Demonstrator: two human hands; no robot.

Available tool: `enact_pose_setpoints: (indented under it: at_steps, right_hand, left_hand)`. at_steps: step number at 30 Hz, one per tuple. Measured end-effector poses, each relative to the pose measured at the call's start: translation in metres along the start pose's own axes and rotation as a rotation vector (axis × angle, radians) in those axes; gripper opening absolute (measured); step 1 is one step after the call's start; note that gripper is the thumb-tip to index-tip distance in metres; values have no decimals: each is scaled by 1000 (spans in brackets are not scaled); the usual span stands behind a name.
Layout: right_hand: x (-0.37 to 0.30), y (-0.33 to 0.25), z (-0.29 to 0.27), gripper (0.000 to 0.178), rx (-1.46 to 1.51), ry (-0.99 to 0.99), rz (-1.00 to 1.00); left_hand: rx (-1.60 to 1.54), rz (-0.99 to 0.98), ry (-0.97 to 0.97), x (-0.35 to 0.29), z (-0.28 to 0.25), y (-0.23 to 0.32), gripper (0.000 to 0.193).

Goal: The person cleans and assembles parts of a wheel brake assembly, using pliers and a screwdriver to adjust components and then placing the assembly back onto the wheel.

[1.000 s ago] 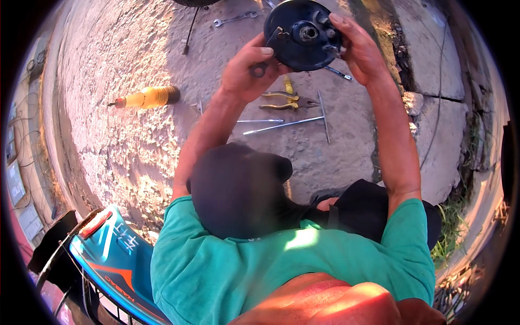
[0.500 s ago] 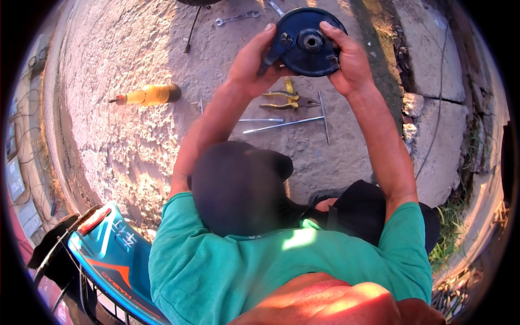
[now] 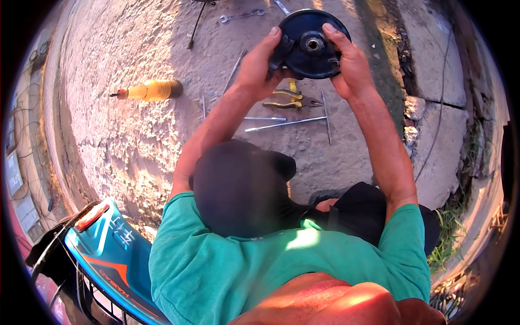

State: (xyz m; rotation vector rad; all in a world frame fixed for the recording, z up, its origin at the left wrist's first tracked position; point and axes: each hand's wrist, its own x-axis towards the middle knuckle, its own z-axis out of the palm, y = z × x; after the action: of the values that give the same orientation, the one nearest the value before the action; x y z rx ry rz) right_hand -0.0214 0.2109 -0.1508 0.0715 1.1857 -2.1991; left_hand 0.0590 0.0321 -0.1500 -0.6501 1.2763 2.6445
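A black round drum brake plate [image 3: 311, 64] is held up between my two hands at the top of the head view, above the ground. Its raised centre has a metal-lined hole, and an arm-like black part sticks out on the left side. My left hand [image 3: 259, 62] is closed on that left side, thumb on top and fingers partly hidden beneath. Gripping the right rim is my right hand [image 3: 351, 64], its thumb pointing toward the centre hole. Below the plate, yellow-handled pliers [image 3: 297, 97] and a metal T-handle wrench [image 3: 287, 125] lie on the ground.
An open-ended wrench [image 3: 242, 16] lies at the top, near a thin dark rod [image 3: 197, 27]. To the left, a bottle of yellow liquid [image 3: 157, 90] rests on its side. A blue panel [image 3: 111, 238] stands at lower left. Broken concrete slabs [image 3: 439, 130] edge the right.
Both hands have shifted slightly right and nearer with the brake plate, which has tilted a little. A metal rod beside my left wrist has come into sight. My grip stays the same.
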Motion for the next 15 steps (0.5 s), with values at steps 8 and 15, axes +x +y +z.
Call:
enact_pose_setpoints:
  at_steps: [8,15]
  right_hand:
    - [-3,-5,7,36,-108,-41,-16]
    - [3,4,-3,39,-241,-1,-103]
  left_hand:
    - [1088,470,53,-7,-15,12,56]
    - [1264,641,248,-9,-12,4,43]
